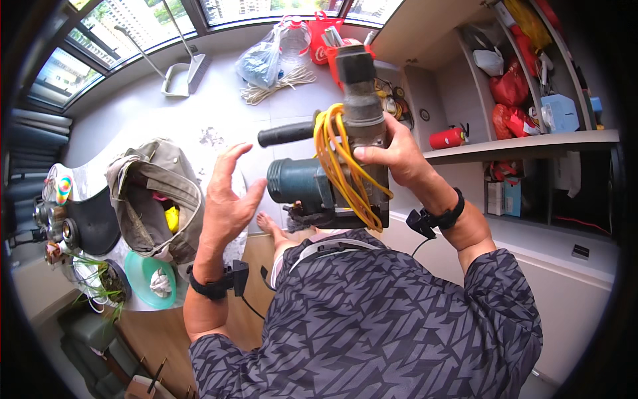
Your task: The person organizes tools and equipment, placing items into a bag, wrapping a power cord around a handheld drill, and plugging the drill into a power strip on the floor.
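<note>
A dark green and black rotary hammer drill is held up in front of my chest. A yellow cord loops around its middle, and a black side handle sticks out to the left. My right hand grips the drill from its right side, thumb on the near face and fingers mostly hidden behind it. My left hand is open, its thumb and fingers spread, just left of the drill's ribbed round end. Nothing lies in that hand.
On a table at left stand an open khaki bag, a turquoise basin with a white cloth, and a potted plant. Beyond lie a dustpan, coiled rope and bags. Open shelves with a red extinguisher stand right.
</note>
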Tool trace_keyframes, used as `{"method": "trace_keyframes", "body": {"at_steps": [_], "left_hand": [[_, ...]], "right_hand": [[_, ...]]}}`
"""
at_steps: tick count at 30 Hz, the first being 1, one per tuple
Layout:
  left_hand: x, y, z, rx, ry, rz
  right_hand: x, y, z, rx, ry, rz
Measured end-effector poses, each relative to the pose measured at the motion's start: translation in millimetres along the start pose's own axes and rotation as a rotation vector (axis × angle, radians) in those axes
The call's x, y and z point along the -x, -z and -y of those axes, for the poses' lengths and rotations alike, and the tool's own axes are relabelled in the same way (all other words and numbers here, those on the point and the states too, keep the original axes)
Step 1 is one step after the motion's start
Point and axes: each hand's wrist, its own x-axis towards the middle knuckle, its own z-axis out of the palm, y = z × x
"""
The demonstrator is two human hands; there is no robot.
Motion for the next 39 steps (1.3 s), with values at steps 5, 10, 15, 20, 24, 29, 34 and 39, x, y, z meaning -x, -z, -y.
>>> {"method": "trace_keyframes", "body": {"at_steps": [5,10,15,20,24,29,34,39], "left_hand": [[1.0,-6.5,-8.7,-0.232,-0.024,-0.008],[-2.8,-10.4,-2.7,-0.321,0.035,0.312],[2.5,-6.4,8.6,0.307,0.011,0.675],[16.5,-9.7,-42.3,0.453,0.511,0.612],[23.7,-23.7,-63.0,0.57,0.51,0.453],[22.3,-47.8,-66.7,0.705,0.693,0.236],[3.1,-94.2,-60.1,0.861,0.534,-0.012],[17.5,-162.4,-35.4,0.621,0.274,-0.253]], "right_hand": [[1.8,-16.0,5.2,0.228,0.087,0.127],[3.8,-40.7,3.2,0.327,0.177,0.271],[-4.9,-45.0,3.3,0.371,0.312,0.507],[-24.2,-24.9,-3.5,0.17,0.138,0.738],[-34.5,-18.9,3.9,0.101,0.074,0.778],[8.1,-3.9,1.8,0.557,0.242,-0.087],[49.6,-41.5,-25.6,-0.001,-0.025,0.428],[3.8,-48.5,-35.8,-0.16,-0.347,0.4]]}}
